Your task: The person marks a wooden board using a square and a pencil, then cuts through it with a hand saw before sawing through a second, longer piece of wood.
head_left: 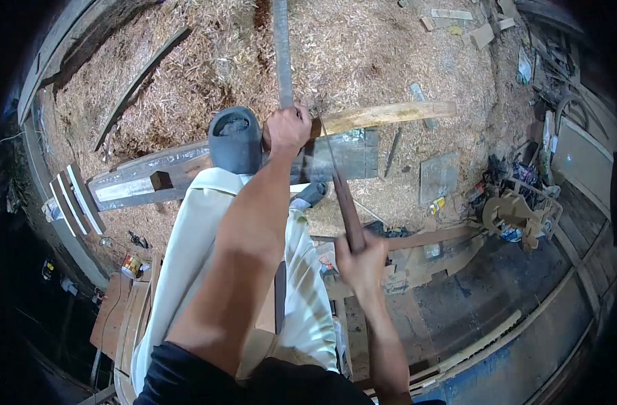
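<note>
Left hand (287, 129) closed tight on the near end of a long grey strip (282, 57), which runs to the far edge of the view. Right hand (362, 258), nearer and to the right, in a fist round the dark handle of a long thin tool (347, 206); its narrow end points far and slightly left, up to just beside the left hand. Exact tool type can't be told, blurred.

Dark shoe (234, 145) just left of the left hand, on a long low board (335, 158) that lies left to right. Pale curved piece of wood (396, 115) right of the left hand, partly along the board's far side. Three light slats (77, 200) at the board's left end. Wood shavings (362, 54) cover the ground around.
</note>
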Tool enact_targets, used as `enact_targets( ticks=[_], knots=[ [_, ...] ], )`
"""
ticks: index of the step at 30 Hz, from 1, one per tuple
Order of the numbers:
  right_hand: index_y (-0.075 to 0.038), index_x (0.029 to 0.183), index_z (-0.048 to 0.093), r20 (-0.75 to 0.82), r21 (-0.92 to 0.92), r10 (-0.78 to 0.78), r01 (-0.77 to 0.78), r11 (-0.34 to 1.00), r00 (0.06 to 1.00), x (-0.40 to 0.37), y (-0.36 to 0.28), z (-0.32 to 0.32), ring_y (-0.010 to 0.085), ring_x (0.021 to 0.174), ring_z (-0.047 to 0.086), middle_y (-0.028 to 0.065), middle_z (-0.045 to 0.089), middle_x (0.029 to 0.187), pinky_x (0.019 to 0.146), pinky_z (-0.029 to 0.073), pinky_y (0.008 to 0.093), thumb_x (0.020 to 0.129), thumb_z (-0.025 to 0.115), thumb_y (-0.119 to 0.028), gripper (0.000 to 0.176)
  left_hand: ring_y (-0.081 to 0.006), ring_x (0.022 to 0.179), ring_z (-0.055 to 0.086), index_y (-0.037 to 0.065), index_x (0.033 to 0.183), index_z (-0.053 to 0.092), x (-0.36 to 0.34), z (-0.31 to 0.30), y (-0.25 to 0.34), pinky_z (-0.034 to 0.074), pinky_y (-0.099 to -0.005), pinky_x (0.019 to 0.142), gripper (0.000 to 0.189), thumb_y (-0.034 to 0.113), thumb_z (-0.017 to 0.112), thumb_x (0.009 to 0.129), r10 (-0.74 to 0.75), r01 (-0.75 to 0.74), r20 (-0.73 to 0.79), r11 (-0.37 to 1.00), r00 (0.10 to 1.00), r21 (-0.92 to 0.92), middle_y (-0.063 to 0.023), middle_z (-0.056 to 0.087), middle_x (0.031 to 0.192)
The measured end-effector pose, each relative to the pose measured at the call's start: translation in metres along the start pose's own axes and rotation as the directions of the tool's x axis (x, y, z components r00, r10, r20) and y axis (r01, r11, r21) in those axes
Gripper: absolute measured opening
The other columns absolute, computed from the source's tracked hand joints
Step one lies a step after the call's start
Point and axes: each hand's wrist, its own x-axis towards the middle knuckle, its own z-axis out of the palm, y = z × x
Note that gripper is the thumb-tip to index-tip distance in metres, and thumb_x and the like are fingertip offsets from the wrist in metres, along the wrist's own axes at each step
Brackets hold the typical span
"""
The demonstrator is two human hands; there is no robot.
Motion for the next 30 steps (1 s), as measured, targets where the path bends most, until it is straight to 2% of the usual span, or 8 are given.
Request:
enact_targets(
  ticks=[2, 4, 7, 9, 16, 23, 28, 30],
  knots=[
    [0.008, 0.075, 0.064, -0.024, 0.031, 0.008, -0.008, 0.999, 1.000, 0.047, -0.004, 0.022, 0.0367, 0.053, 0.062, 0.0247, 0.057, 0.056, 0.049, 0.047, 0.0385, 0.074, 0.065, -0.015, 0.023, -0.0401, 0.059, 0.064, -0.002, 0.063, 0.067, -0.001, -0.001, 0.003, 0.055, -0.0466, 0.061, 0.042, 0.027, 0.045, 0.085, 0.010, -0.010, 0.020, 1.000, 1.000, 0.004, -0.0262, 0.062, 0.063],
    [0.010, 0.067, 0.058, -0.068, 0.100, -0.113, 0.120, 0.988, 0.991, 0.088, -0.013, 0.044, 0.0134, 0.047, 0.050, 0.0183, 0.051, 0.049, 0.047, 0.042, 0.0366, 0.076, 0.065, -0.021, 0.034, -0.0405, 0.061, 0.064, -0.002, 0.063, 0.067, 0.005, -0.001, 0.006, 0.055, -0.0460, 0.063, 0.043, 0.027, 0.044, 0.086, -0.034, 0.032, 0.060, 0.999, 0.998, 0.037, -0.0266, 0.062, 0.064],
    [0.010, 0.069, 0.058, -0.052, 0.062, -0.070, 0.073, 0.995, 0.996, 0.074, -0.001, 0.042, 0.0108, 0.050, 0.049, 0.0170, 0.051, 0.050, 0.048, 0.042, 0.0359, 0.076, 0.064, -0.020, 0.031, -0.0420, 0.064, 0.065, -0.003, 0.062, 0.067, 0.004, 0.000, 0.002, 0.055, -0.0456, 0.067, 0.045, 0.027, 0.044, 0.086, -0.042, 0.040, 0.060, 0.998, 0.997, 0.041, -0.0268, 0.062, 0.065],
    [0.007, 0.083, 0.066, -0.003, 0.037, 0.017, -0.017, 0.999, 1.000, 0.022, -0.012, 0.012, 0.0321, 0.054, 0.065, 0.0227, 0.059, 0.058, 0.049, 0.047, 0.0370, 0.074, 0.065, -0.015, 0.024, -0.0419, 0.064, 0.065, -0.003, 0.063, 0.067, 0.010, -0.003, 0.003, 0.055, -0.0457, 0.066, 0.045, 0.028, 0.044, 0.086, -0.024, 0.023, 0.041, 0.999, 0.999, 0.025, -0.0269, 0.062, 0.064],
    [0.008, 0.067, 0.058, -0.018, 0.035, 0.038, -0.037, 0.999, 0.999, 0.029, 0.001, 0.016, 0.0141, 0.046, 0.049, 0.0153, 0.049, 0.048, 0.047, 0.041, 0.0350, 0.074, 0.064, -0.017, 0.027, -0.0417, 0.061, 0.064, -0.002, 0.062, 0.067, -0.001, -0.001, 0.001, 0.055, -0.0456, 0.063, 0.044, 0.028, 0.045, 0.086, -0.038, 0.036, 0.081, 0.999, 0.996, 0.031, -0.0257, 0.062, 0.063],
    [0.008, 0.083, 0.065, -0.039, 0.088, -0.099, 0.102, 0.991, 0.994, 0.043, -0.005, 0.029, 0.0324, 0.045, 0.060, 0.0246, 0.053, 0.054, 0.048, 0.045, 0.0387, 0.074, 0.063, -0.015, 0.025, -0.0402, 0.062, 0.065, -0.001, 0.062, 0.066, 0.008, -0.006, 0.008, 0.055, -0.0465, 0.065, 0.043, 0.027, 0.045, 0.086, 0.007, -0.007, 0.055, 1.000, 0.998, 0.005, -0.0255, 0.062, 0.064],
    [0.006, 0.096, 0.065, -0.007, 0.039, 0.003, -0.003, 0.999, 1.000, -0.034, 0.010, -0.009, 0.0275, 0.045, 0.061, 0.0229, 0.053, 0.053, 0.047, 0.046, 0.0376, 0.072, 0.061, -0.011, 0.030, -0.0396, 0.061, 0.064, 0.000, 0.061, 0.066, 0.007, 0.002, 0.002, 0.055, -0.0461, 0.063, 0.041, 0.025, 0.046, 0.085, 0.012, -0.012, 0.026, 1.000, 1.000, 0.015, -0.0254, 0.062, 0.063],
    [0.006, 0.074, 0.063, -0.089, 0.034, -0.087, 0.090, 0.995, 0.992, 0.004, 0.008, 0.011, 0.0207, 0.046, 0.056, 0.0193, 0.051, 0.052, 0.049, 0.043, 0.0353, 0.075, 0.061, -0.015, 0.021, -0.0399, 0.060, 0.064, 0.000, 0.061, 0.066, 0.001, 0.005, 0.000, 0.055, -0.0455, 0.062, 0.041, 0.026, 0.046, 0.085, -0.008, 0.007, 0.034, 1.000, 0.999, 0.029, -0.0253, 0.062, 0.063]
  ],
)
